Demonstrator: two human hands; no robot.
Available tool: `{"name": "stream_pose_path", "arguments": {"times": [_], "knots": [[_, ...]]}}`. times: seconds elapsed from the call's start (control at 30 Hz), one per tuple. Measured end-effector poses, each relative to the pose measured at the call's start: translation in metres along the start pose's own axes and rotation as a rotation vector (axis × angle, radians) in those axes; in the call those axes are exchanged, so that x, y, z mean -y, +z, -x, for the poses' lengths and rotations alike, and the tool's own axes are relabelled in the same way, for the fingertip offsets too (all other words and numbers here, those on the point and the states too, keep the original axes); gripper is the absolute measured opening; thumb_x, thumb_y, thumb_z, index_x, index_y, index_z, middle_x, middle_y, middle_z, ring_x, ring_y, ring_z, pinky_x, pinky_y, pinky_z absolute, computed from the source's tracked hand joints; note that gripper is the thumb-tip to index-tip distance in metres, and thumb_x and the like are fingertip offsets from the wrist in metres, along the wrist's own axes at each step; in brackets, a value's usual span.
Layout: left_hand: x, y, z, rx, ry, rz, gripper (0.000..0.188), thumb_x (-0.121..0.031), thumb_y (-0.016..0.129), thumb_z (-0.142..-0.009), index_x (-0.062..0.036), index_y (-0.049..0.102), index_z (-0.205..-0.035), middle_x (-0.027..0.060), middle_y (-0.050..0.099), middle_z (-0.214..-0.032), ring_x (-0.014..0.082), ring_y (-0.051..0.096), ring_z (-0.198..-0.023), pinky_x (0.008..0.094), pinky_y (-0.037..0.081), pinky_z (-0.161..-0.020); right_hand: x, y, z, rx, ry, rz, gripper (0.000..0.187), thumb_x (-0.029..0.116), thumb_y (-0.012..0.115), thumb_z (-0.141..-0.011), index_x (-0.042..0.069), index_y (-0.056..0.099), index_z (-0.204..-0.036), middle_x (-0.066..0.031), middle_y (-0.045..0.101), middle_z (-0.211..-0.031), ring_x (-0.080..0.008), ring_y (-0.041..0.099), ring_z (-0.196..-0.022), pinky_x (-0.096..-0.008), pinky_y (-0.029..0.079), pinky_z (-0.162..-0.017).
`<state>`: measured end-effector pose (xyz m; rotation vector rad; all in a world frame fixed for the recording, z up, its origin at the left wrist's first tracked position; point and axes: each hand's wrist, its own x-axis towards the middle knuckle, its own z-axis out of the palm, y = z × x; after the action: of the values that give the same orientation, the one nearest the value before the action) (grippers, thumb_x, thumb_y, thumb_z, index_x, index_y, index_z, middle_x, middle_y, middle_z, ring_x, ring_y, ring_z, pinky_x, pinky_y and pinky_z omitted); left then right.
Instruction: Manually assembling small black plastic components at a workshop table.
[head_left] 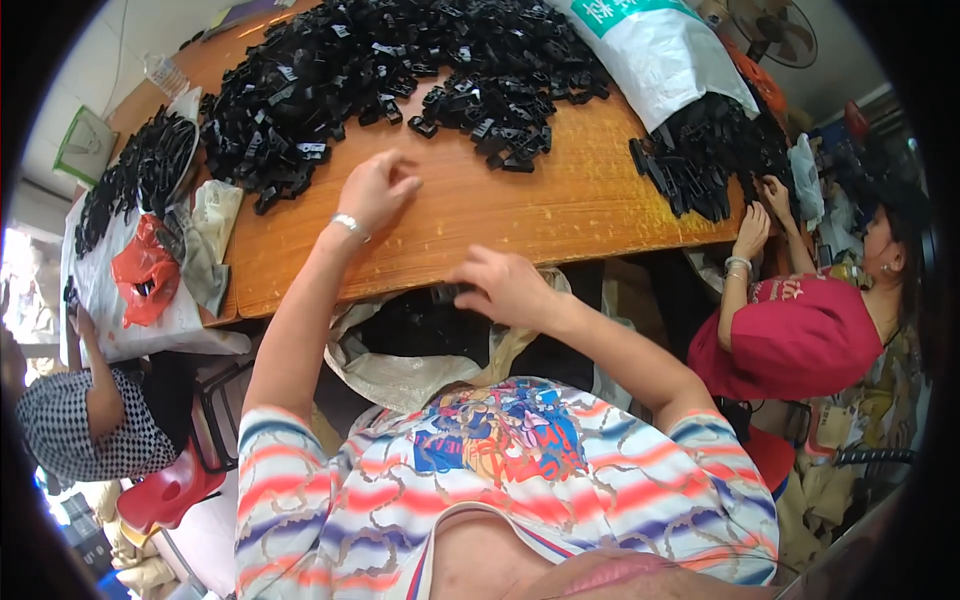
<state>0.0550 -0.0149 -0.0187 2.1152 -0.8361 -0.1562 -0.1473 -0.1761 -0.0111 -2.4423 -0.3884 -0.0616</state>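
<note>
My left hand (pixel 380 190) hovers over the wooden tabletop, just in front of a large pile of small black plastic clips (pixel 310 90). Its fingers are loosely bent, with a gap to the thumb, and nothing shows between them. At the table's front edge, my right hand (pixel 508 288) has its fingers apart above the mouth of a pale woven sack (pixel 400 375) at my lap. A small dark piece (pixel 445 294) appears right by its fingertips, apparently loose from them. Inside the sack it is dark, with black pieces faintly visible.
To the right, a white sack (pixel 670 70) spills black clips beside a co-worker in a red shirt (pixel 800 335). On the left, another person in a checked top (pixel 95 425) sits near more black pieces (pixel 140 165) and a red plastic bag (pixel 147 270). The wooden table (pixel 330 245) lies ahead.
</note>
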Motion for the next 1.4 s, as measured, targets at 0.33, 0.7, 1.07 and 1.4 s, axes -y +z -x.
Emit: {"name": "stream_pose_path", "arguments": {"times": [0.33, 0.7, 1.07, 1.4], "knots": [[0.012, 0.026, -0.072, -0.245, 0.280, -0.607, 0.026, -0.014, 0.074, -0.076, -0.0161, 0.067, -0.100, 0.0081, 0.057, -0.103, 0.0276, 0.056, -0.101, 0.0370, 0.053, -0.081, -0.093, -0.058, -0.038, -0.447, 0.124, 0.351, 0.024, 0.007, 0.071, -0.079, 0.007, 0.067, -0.103, -0.0107, 0.060, -0.100, -0.0332, 0.064, -0.087, -0.0405, 0.054, -0.074], [-0.003, 0.010, -0.039, -0.095, 0.170, -0.345, 0.043, -0.012, 0.073, -0.080, -0.0057, 0.057, -0.119, 0.0141, 0.062, -0.110, 0.0319, 0.060, -0.102, 0.0382, 0.050, -0.087, -0.090, -0.051, -0.060, -0.324, 0.273, 0.297, 0.033, 0.021, 0.071, -0.082, 0.004, 0.061, -0.108, -0.0179, 0.067, -0.094, -0.0372, 0.065, -0.089, -0.0456, 0.053, -0.078], [0.006, 0.011, 0.026, -0.143, 0.085, -0.092, 0.029, -0.005, 0.074, -0.072, -0.0047, 0.068, -0.100, 0.0099, 0.063, -0.091, 0.0266, 0.056, -0.089, 0.0367, 0.047, -0.083, -0.069, -0.060, -0.050, -0.246, 0.097, 0.322, 0.025, 0.008, 0.055, -0.088, 0.012, 0.065, -0.110, -0.0137, 0.060, -0.103, -0.0370, 0.064, -0.090, -0.0446, 0.054, -0.078], [0.003, 0.007, 0.026, -0.119, 0.092, -0.237, 0.026, -0.014, 0.078, -0.070, -0.0078, 0.072, -0.094, 0.0089, 0.064, -0.097, 0.0294, 0.054, -0.097, 0.0374, 0.046, -0.088, -0.063, -0.046, -0.074, -0.160, 0.041, 0.187, 0.020, 0.009, 0.073, -0.078, 0.006, 0.064, -0.095, -0.0099, 0.060, -0.092, -0.0295, 0.064, -0.081, -0.0398, 0.052, -0.070]]}}
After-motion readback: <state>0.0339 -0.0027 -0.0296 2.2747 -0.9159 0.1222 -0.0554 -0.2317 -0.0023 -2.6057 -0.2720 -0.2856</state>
